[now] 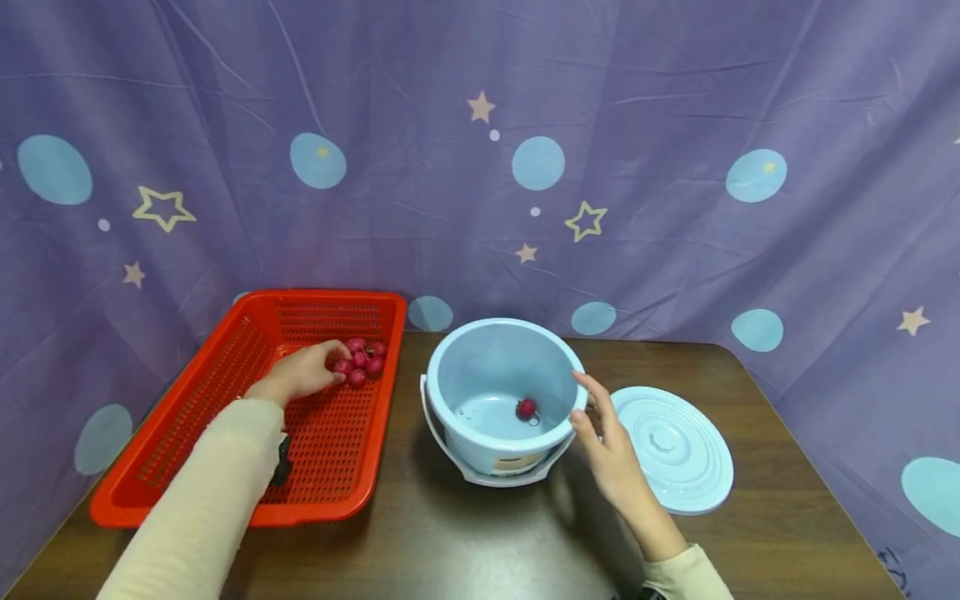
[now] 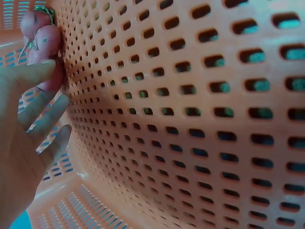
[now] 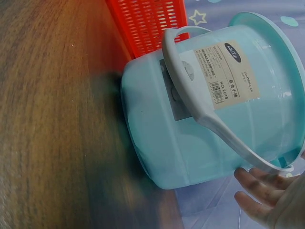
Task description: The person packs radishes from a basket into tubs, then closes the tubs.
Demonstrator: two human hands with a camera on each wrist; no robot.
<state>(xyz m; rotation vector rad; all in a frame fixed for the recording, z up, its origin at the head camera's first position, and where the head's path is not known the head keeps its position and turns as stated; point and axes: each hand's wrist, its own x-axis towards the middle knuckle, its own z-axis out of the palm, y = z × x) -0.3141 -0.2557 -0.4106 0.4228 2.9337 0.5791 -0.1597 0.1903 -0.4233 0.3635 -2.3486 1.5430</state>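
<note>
Several round pink-red radishes [image 1: 358, 360] lie at the right side of the red plastic basket [image 1: 381, 433]. My left hand [image 1: 300, 372] reaches into the basket beside them. In the left wrist view its fingers are spread, and one digit overlaps a radish [image 2: 47, 40]; whether it touches cannot be told. A light blue bucket [image 1: 480, 358] stands upright with one radish [image 1: 526, 409] on its bottom. My right hand [image 1: 611, 450] rests at the bucket's right rim, thumb and index finger near the edge. In the right wrist view, its loosely extended fingers [image 3: 257, 188] are beside the bucket's outer wall.
A light blue lid [image 1: 675, 450] lies on the brown wooden table [image 1: 450, 550], right of the bucket. The bucket's white handle [image 1: 506, 480] hangs down at the front. Behind the table hangs a purple curtain [image 1: 420, 108] with stars and dots.
</note>
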